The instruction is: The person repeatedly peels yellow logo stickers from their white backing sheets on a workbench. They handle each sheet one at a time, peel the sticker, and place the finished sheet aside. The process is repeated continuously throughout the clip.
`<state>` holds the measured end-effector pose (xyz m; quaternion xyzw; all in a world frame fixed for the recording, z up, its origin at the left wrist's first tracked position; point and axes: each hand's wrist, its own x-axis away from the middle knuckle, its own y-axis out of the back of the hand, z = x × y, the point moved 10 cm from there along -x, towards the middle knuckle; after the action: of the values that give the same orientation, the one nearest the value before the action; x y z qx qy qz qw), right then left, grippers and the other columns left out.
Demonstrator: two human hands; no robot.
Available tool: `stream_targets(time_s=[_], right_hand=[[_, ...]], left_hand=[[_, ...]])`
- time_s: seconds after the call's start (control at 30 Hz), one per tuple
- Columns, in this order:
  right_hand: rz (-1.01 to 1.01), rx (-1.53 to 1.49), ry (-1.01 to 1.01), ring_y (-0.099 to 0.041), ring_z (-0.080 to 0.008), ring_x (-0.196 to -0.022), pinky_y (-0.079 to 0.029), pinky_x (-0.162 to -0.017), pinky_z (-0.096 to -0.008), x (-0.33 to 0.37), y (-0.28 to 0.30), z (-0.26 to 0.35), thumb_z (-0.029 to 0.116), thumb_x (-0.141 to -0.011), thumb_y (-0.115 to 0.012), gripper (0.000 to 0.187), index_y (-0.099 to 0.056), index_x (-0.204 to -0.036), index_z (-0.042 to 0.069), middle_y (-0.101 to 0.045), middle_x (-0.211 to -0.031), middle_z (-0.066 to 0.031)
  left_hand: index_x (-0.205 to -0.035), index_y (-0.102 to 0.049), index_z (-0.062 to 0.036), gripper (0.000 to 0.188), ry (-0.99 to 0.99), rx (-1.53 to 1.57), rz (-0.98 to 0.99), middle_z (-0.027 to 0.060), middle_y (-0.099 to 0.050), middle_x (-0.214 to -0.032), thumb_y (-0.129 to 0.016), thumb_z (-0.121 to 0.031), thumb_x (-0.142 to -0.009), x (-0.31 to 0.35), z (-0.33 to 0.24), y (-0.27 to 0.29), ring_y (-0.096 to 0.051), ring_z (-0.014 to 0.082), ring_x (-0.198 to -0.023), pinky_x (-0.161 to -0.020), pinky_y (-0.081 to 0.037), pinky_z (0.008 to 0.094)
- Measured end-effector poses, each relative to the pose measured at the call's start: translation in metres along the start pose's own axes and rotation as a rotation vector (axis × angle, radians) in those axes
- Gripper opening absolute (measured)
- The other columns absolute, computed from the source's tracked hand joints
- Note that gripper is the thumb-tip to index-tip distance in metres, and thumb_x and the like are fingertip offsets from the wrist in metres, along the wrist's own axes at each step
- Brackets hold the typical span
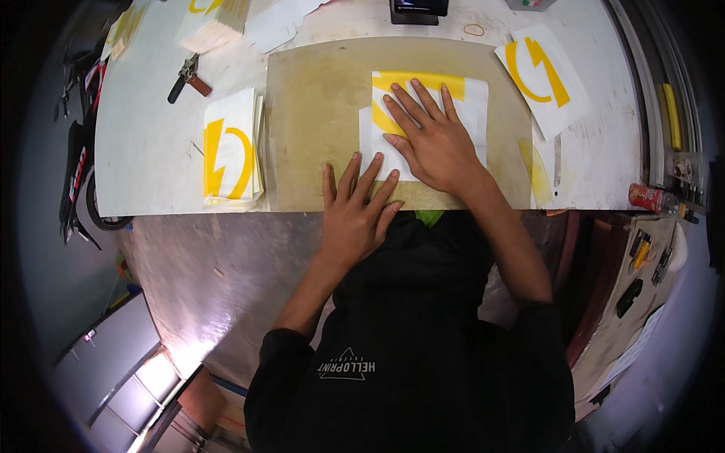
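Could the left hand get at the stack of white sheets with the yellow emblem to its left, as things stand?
Probably yes: the left hand lies flat at the mat's near edge, and bare table separates it from the stack.

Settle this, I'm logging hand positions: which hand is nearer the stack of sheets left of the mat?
Left. The left hand rests at the mat's near edge, closer to the stack; the right hand lies farther right.

The mat [317,113] lies bare to the left of the sheet [468,106], open to pass. Farther left a stack of sheets [230,147] blocks the table [143,151]; a hand tool [189,77] lies beyond it. Far right another sheet [542,75] sits
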<state>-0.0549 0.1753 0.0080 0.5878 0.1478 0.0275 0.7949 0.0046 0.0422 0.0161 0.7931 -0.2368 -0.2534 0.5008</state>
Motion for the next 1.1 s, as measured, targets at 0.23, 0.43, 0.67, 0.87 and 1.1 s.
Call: stream_targets(time_s=[0.23,0.43,0.67,0.87,1.1], right_hand=[[0.052,0.055,0.095,-0.029,-0.0312,-0.156,-0.014,-0.126,-0.065,-0.011,-0.003,0.001,0.044,-0.109,-0.044,0.057,-0.046,-0.158,0.013,-0.041,-0.166,-0.0036],[0.095,0.049,0.12,-0.03,-0.0296,-0.156,-0.013,-0.125,-0.0675,-0.015,-0.01,-0.004,0.044,-0.109,-0.045,0.057,-0.046,-0.158,0.014,-0.04,-0.167,-0.0035],[0.14,0.044,0.106,-0.026,-0.0246,-0.158,-0.005,-0.126,-0.0692,-0.028,-0.007,-0.017,0.058,-0.102,-0.05,0.076,-0.041,-0.159,0.009,-0.035,-0.169,-0.0062],[0.138,0.043,0.037,-0.026,-0.0256,-0.159,-0.004,-0.126,-0.0668,-0.021,-0.005,-0.032,0.066,-0.099,-0.05,0.091,-0.035,-0.16,0.001,-0.033,-0.169,-0.0129],[0.001,0.118,-0.162,-0.03,-0.032,-0.157,-0.013,-0.127,-0.062,0.032,0.044,-0.084,0.049,-0.101,-0.059,0.08,-0.037,-0.158,-0.003,-0.037,-0.166,-0.0189]], left_hand=[[-0.117,-0.077,-0.0164,0.028,0.024,0.041,-0.155,0.0047,-0.064,-0.134,-0.078,-0.019,-0.089,-0.012,0.001,0.01,-0.054,0.0321,-0.131,-0.122,-0.022,0.0647],[-0.114,-0.074,-0.0127,0.029,0.05,0.098,-0.139,0.0054,-0.066,-0.127,-0.081,-0.015,-0.086,-0.023,0.018,0.004,-0.057,0.03,-0.122,-0.122,-0.025,0.06],[-0.158,-0.038,-0.0052,0.111,-0.11,0.025,0.179,0.0168,-0.034,-0.166,-0.093,-0.044,-0.07,-0.079,0.037,0.013,-0.028,0.0385,-0.154,-0.126,-0.014,0.0638],[-0.165,-0.017,0.0011,0.165,-0.075,-0.157,0.458,0.0166,-0.017,-0.174,-0.095,-0.068,-0.037,-0.117,0.049,-0.007,-0.011,0.039,-0.161,-0.128,-0.006,0.0657],[-0.164,-0.019,-0.0002,0.161,-0.099,-0.109,0.372,0.017,-0.019,-0.173,-0.094,-0.067,-0.039,-0.117,0.044,-0.004,-0.012,0.0387,-0.161,-0.127,-0.009,0.0656]])
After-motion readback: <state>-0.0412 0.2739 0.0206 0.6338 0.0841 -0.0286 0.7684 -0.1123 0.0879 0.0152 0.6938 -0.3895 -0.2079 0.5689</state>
